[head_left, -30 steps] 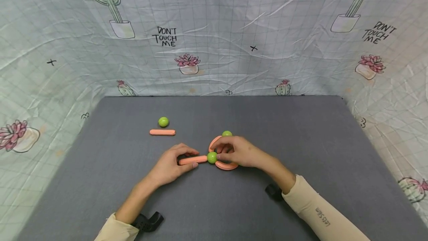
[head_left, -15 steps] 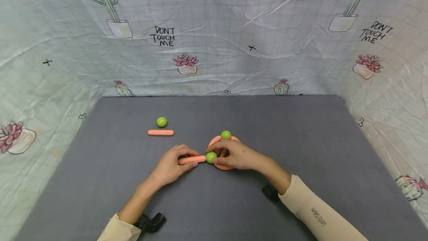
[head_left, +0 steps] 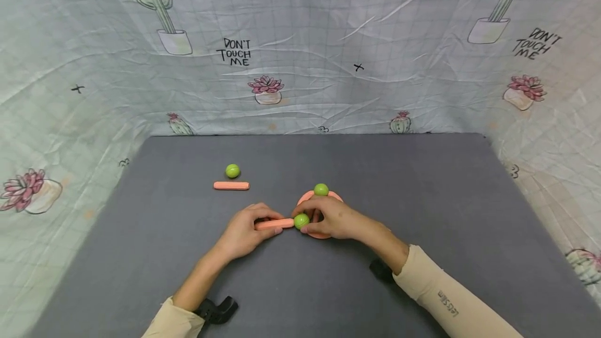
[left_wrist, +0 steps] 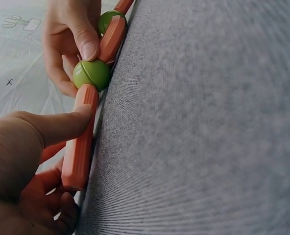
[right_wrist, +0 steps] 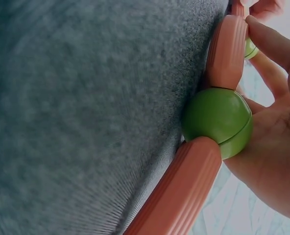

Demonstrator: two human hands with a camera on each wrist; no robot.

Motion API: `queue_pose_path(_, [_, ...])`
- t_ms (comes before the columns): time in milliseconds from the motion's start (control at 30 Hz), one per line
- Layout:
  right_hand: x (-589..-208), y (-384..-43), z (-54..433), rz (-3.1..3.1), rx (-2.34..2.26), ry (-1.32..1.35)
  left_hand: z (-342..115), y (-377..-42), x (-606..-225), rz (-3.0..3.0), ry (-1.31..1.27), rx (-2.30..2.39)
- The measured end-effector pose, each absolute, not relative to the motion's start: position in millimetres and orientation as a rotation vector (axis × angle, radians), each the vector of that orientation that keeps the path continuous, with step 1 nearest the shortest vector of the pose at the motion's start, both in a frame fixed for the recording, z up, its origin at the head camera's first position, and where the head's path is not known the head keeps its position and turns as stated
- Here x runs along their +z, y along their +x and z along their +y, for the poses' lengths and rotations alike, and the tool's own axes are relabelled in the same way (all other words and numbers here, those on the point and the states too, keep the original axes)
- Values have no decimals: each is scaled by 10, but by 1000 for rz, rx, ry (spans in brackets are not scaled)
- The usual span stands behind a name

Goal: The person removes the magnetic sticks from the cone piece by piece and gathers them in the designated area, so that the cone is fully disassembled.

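Observation:
In the head view my left hand [head_left: 244, 231] pinches a straight orange ribbed rod [head_left: 274, 224] between thumb and fingers. The rod's right end meets a green ball [head_left: 301, 221], gripped by thumb and fingertips of my right hand [head_left: 335, 218]. Curved orange rods [head_left: 307, 195] form a ring partly hidden under that hand, with another green ball [head_left: 321, 190] at its far side. Close up in the right wrist view, a green ball [right_wrist: 216, 117] sits between two orange rods. The left wrist view shows my left thumb [left_wrist: 69, 128] lying along the straight rod.
A loose green ball [head_left: 232, 171] and a straight orange rod [head_left: 231, 185] lie at the back left of the grey table [head_left: 413, 181]. A patterned cloth [head_left: 310, 51] hangs behind and along both sides.
My right fingers have shifted slightly around the near green ball, uncovering more of the ring's far right curve. The left hand keeps its hold on the straight rod.

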State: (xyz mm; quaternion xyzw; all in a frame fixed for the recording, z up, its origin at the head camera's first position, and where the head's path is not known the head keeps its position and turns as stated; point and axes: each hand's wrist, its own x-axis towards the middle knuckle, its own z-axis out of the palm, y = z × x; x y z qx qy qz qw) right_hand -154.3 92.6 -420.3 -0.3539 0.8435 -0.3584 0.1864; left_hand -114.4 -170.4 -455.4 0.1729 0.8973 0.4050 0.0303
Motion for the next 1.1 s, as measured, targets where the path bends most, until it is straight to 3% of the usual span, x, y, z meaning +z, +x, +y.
queue_pose_path(1100, [-4197,-1571,957,2306,-971,-1078,-1773,-1174,-4541,2695,587,1263])
